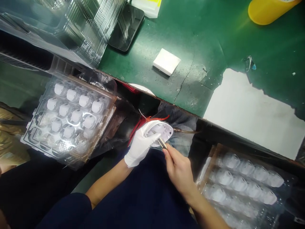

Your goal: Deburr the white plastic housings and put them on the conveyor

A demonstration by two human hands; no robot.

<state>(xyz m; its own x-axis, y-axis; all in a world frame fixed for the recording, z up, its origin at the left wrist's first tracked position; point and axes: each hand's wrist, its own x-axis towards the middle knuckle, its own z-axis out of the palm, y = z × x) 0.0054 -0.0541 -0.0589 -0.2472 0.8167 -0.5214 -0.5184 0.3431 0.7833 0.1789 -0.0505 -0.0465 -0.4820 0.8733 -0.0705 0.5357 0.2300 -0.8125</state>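
Note:
My left hand, in a white glove, is wrapped round a white oval plastic shell whose hollow inner side faces up. My bare right hand pinches a small blade-like metal tool, its tip at the shell's lower edge beside my left thumb. Fine details inside the shell are too small to tell. Red straps lie just behind the shell, over my lap.
Trays of white parts stand at left and right. On the green table lie a white block, a black tray, white paper and a yellow container. Clear plastic trays stand upper left.

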